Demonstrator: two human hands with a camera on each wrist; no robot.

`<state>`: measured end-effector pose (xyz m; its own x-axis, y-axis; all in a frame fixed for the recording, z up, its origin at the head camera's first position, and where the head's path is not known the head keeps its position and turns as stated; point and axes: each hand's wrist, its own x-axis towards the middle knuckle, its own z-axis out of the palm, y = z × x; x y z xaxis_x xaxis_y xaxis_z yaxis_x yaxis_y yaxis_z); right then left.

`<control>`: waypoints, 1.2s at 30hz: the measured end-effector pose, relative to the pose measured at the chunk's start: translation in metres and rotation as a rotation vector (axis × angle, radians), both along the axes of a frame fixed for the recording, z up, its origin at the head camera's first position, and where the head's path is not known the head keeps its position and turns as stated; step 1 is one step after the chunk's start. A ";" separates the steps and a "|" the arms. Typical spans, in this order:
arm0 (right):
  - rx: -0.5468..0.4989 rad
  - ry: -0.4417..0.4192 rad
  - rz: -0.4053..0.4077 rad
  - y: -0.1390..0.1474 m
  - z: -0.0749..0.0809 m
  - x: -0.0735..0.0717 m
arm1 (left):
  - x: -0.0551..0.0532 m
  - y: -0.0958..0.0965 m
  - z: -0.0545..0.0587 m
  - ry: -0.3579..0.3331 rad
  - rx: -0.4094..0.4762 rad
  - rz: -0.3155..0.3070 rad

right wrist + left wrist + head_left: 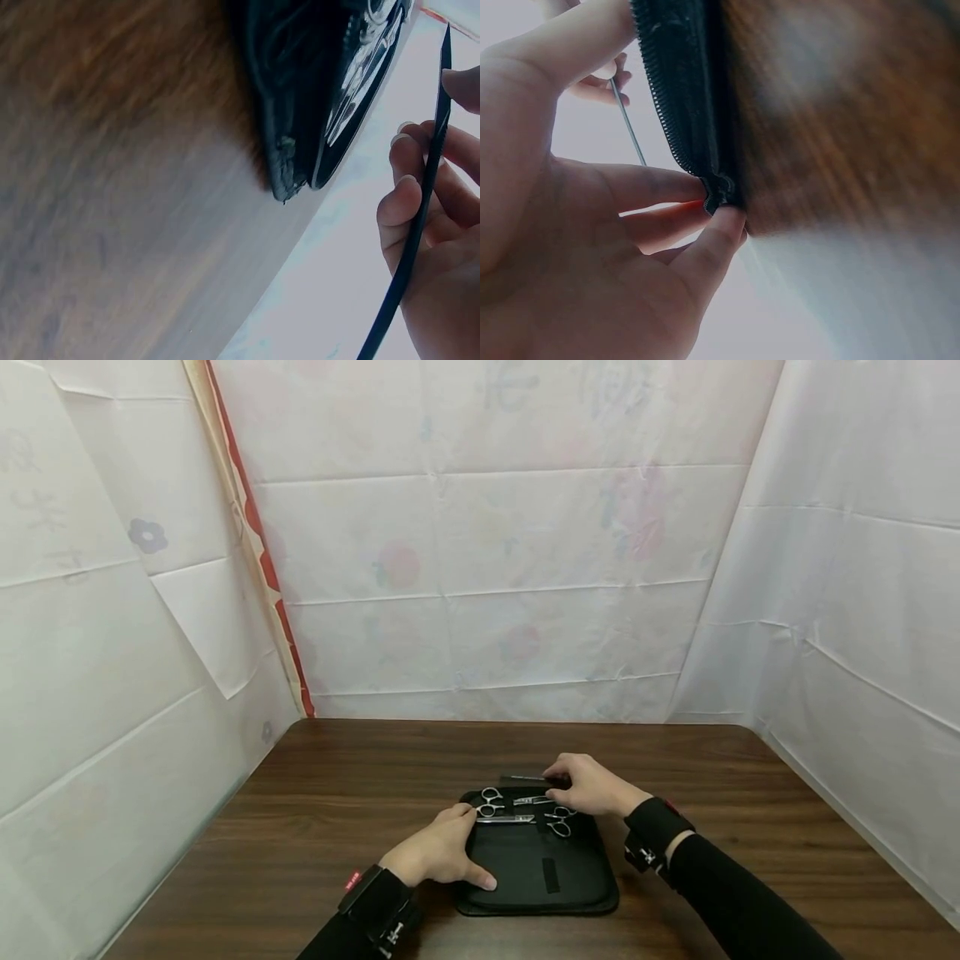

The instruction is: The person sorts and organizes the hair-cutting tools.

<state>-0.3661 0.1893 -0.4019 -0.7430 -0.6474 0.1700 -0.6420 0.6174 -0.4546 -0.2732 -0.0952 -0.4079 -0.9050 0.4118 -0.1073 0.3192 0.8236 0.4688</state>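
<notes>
A black zip case (517,867) lies open on the table, with two pairs of silver scissors held crosswise inside. The handles of one pair of scissors (489,802) point left, those of the other pair of scissors (559,828) point right. My left hand (442,847) holds the case by its left edge, thumb over the near part. In the left wrist view, fingertips (724,219) grip the zipped corner. My right hand (592,783) pinches a thin black comb (522,778) above the case's far edge. Edge-on in the right wrist view, the comb (420,210) passes between thumb and fingers.
The case stands on a brown wood-grain table (337,793). White sheeting (480,543) hangs behind and along both sides, with a red and cream strip (262,556) at the left corner. Both wrists wear black bands (660,828).
</notes>
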 end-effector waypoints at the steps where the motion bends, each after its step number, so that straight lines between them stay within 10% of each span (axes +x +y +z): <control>1: -0.004 -0.001 0.004 0.000 0.000 0.001 | 0.000 0.000 0.000 0.000 0.002 0.001; 36: -0.118 0.065 0.104 -0.009 -0.004 0.031 | -0.001 0.000 0.003 -0.002 0.038 0.014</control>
